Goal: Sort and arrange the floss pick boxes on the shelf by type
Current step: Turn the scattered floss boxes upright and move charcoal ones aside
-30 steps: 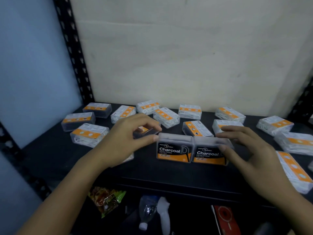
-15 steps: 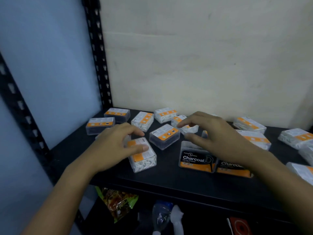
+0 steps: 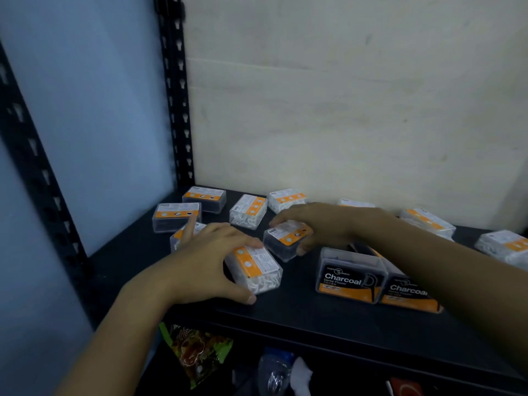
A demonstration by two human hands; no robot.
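Floss boxes [image 3: 255,265] scattered flat, shelf [image 3: 285,312]

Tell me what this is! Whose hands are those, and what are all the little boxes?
There is no machine here, just a person's two bare hands. The picture comes from a camera worn on the person's head, looking forward and down, so you see what they see. On the black shelf lie many small clear boxes of floss picks with orange labels. Some hold white picks, some dark ones. Two Charcoal boxes stand upright side by side near the front. The left hand grips a white-pick box, and the right hand grips a dark-pick box beside it. Below the shelf lies a snack bag.
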